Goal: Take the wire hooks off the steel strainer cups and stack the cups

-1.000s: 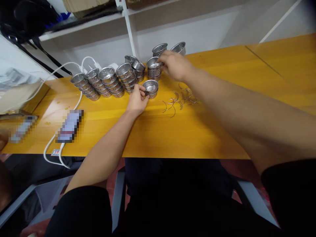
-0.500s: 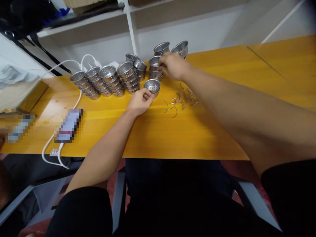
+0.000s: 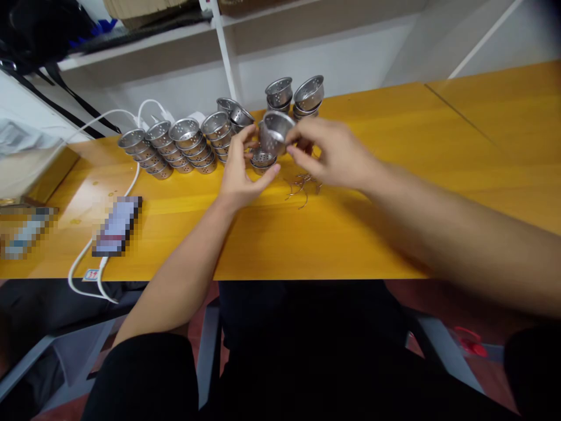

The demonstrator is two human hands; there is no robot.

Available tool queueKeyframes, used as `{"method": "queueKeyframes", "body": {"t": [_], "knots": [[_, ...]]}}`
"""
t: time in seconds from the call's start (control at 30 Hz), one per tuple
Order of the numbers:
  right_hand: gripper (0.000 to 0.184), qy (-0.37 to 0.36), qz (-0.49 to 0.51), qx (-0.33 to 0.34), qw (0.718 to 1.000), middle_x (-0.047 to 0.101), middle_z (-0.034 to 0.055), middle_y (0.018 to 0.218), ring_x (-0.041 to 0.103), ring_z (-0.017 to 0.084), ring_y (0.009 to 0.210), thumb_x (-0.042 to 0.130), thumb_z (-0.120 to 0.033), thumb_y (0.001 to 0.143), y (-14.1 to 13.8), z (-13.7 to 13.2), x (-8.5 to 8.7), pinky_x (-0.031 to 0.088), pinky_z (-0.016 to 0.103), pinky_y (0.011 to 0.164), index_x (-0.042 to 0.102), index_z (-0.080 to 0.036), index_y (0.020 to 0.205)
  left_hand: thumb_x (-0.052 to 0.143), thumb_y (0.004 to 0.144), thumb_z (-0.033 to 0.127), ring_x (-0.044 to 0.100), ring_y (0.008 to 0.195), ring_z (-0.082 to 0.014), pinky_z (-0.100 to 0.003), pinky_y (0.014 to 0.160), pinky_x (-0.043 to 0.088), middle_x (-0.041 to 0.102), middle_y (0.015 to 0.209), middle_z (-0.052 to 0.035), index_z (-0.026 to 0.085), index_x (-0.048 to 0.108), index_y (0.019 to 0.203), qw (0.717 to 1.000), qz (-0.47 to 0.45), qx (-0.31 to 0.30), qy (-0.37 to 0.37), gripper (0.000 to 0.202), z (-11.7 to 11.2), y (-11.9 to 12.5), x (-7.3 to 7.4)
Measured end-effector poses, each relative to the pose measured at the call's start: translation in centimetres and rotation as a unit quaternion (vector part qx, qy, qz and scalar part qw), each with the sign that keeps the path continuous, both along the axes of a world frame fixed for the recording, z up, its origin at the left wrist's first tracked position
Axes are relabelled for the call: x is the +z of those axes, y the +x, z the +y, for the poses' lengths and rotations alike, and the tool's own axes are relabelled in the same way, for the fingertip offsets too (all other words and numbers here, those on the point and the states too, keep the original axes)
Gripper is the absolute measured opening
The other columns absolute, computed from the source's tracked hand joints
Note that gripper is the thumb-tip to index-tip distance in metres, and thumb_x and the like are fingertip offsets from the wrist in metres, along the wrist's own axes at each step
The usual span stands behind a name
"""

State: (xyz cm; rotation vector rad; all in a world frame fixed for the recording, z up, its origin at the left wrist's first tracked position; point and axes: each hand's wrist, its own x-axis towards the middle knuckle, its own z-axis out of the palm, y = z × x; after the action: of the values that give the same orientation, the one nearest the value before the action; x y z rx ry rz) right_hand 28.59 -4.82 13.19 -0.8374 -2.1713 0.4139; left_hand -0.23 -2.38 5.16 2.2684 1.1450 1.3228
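At the far middle of the yellow surface (image 3: 272, 234), the right hand (image 3: 335, 155) now pinches a perforated metal cup (image 3: 274, 133) by its rim and holds it tilted in the air, just above a second cup (image 3: 262, 159) that rests on the surface. A second ago that hand was farther back, at the short stack of cups behind; it has since drawn toward the body with one cup lifted off. The left hand (image 3: 240, 172) has shifted too: its grip was closed on the edge of the lower cup, and now the fingers are spread, thumb on the near side and fingers rising on the far side, cupped around both cups. Whether the left grip truly presses the lower cup or only brackets it cannot be told, since the raised cup and the fingers overlap it.

The right hand is blurred by motion, so its fingertips are hard to separate. The pile of thin wire hooks (image 3: 303, 184) lies just right of the lower cup, partly hidden beneath the right hand. Rows of stacked cups (image 3: 175, 146) stand to the left, a pair of stacks (image 3: 295, 96) behind. A white cable (image 3: 109, 245) runs off the near edge.
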Motion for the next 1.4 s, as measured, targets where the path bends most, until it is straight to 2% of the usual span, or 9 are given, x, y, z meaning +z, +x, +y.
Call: {"method": "queueKeyframes", "body": {"t": [0.1, 0.2, 0.33, 0.47, 0.6, 0.77, 1.0, 1.23, 1.4], "knots": [[0.034, -0.028, 0.017, 0.019, 0.999, 0.086, 0.0100, 0.126, 0.081, 0.037, 0.106, 0.081, -0.066, 0.119, 0.0, -2.4, -2.2, 0.070, 0.060, 0.108, 0.087, -0.035, 0.134, 0.097, 0.107, 0.084, 0.059, 0.191, -0.0497, -0.069, 0.159, 0.055, 0.057, 0.201, -0.0155, 0.041, 0.043, 0.195, 0.999, 0.035, -0.038, -0.015, 0.112, -0.8, 0.7, 0.0], [0.041, -0.031, 0.052, 0.026, 0.998, 0.087, 0.0099, 0.130, 0.080, 0.034, 0.101, 0.082, -0.065, 0.118, -0.1, -2.8, -4.1, 0.072, 0.057, 0.102, 0.087, -0.035, 0.145, 0.098, 0.110, 0.069, 0.060, 0.191, -0.0476, -0.068, 0.161, 0.053, 0.060, 0.201, -0.0149, 0.038, 0.044, 0.193, 0.997, 0.055, -0.049, -0.018, 0.104, -1.3, 1.0, 0.1], [0.043, -0.036, 0.095, 0.053, 0.993, 0.082, 0.0112, 0.135, 0.075, 0.028, 0.092, 0.086, -0.074, 0.116, -0.6, -2.2, -5.3, 0.072, 0.052, 0.089, 0.087, -0.032, 0.124, 0.097, 0.108, 0.051, 0.063, 0.187, -0.0458, -0.067, 0.160, 0.053, 0.066, 0.190, -0.0137, 0.036, 0.050, 0.187, 0.995, 0.081, -0.056, 0.010, 0.094, -1.3, 0.8, 0.5], [0.066, -0.062, 0.145, -0.010, 0.987, 0.077, 0.0124, 0.133, 0.075, 0.032, 0.105, 0.085, -0.099, 0.111, -0.9, -2.0, -5.6, 0.072, 0.054, 0.097, 0.083, -0.032, 0.114, 0.101, 0.101, 0.043, 0.063, 0.182, -0.0483, -0.072, 0.160, 0.050, 0.069, 0.179, -0.0142, 0.036, 0.056, 0.179, 0.995, 0.092, -0.044, 0.020, 0.091, -0.8, 0.9, 0.4], [0.080, -0.088, 0.166, -0.019, 0.982, 0.075, 0.0092, 0.116, 0.072, 0.030, 0.099, 0.087, -0.111, 0.101, -0.9, -1.7, -5.9, 0.070, 0.051, 0.096, 0.083, -0.031, 0.109, 0.103, 0.102, 0.050, 0.062, 0.181, -0.0476, -0.073, 0.161, 0.047, 0.064, 0.180, -0.0168, 0.036, 0.053, 0.179, 0.994, 0.080, -0.056, 0.042, 0.094, -0.4, 0.9, -0.7], [0.086, -0.121, 0.183, 0.000, 0.976, 0.075, 0.0071, 0.106, 0.071, 0.027, 0.092, 0.082, -0.116, 0.101, -0.8, -1.4, -6.6, 0.063, 0.045, 0.081, 0.086, -0.030, 0.109, 0.103, 0.104, 0.071, 0.060, 0.184, -0.0472, -0.071, 0.160, 0.049, 0.060, 0.186, -0.0179, 0.037, 0.045, 0.184, 0.992, 0.078, -0.095, 0.021, 0.105, -0.4, 0.7, -1.3], [0.084, -0.155, 0.210, 0.020, 0.965, 0.078, 0.0074, 0.110, 0.072, 0.026, 0.092, 0.103, -0.109, 0.088, -0.7, -1.4, -6.8, 0.067, 0.044, 0.084, 0.082, -0.029, 0.099, 0.107, 0.102, 0.070, 0.072, 0.171, -0.0433, -0.063, 0.151, 0.060, 0.068, 0.177, -0.0168, 0.034, 0.053, 0.176, 0.993, 0.071, -0.089, -0.009, 0.098, -0.8, 0.8, -1.1], [0.072, -0.084, 0.145, -0.002, 0.986, 0.078, 0.0097, 0.112, 0.073, 0.031, 0.098, 0.097, -0.099, 0.102, -0.3, -1.5, -6.6, 0.070, 0.053, 0.094, 0.080, -0.029, 0.096, 0.114, 0.095, 0.065, 0.071, 0.170, -0.0447, -0.064, 0.154, 0.056, 0.074, 0.176, -0.0169, 0.033, 0.065, 0.173, 0.992, 0.103, -0.073, -0.018, 0.097, -1.1, 1.0, 0.1], [0.069, -0.087, 0.124, -0.017, 0.988, 0.076, 0.0093, 0.113, 0.072, 0.031, 0.098, 0.098, -0.096, 0.105, -0.3, -1.6, -6.6, 0.070, 0.051, 0.092, 0.078, -0.029, 0.100, 0.114, 0.096, 0.054, 0.069, 0.173, -0.0462, -0.066, 0.156, 0.054, 0.074, 0.177, -0.0157, 0.034, 0.068, 0.172, 0.992, 0.104, -0.074, -0.019, 0.091, -0.7, 0.7, 0.3]]}}
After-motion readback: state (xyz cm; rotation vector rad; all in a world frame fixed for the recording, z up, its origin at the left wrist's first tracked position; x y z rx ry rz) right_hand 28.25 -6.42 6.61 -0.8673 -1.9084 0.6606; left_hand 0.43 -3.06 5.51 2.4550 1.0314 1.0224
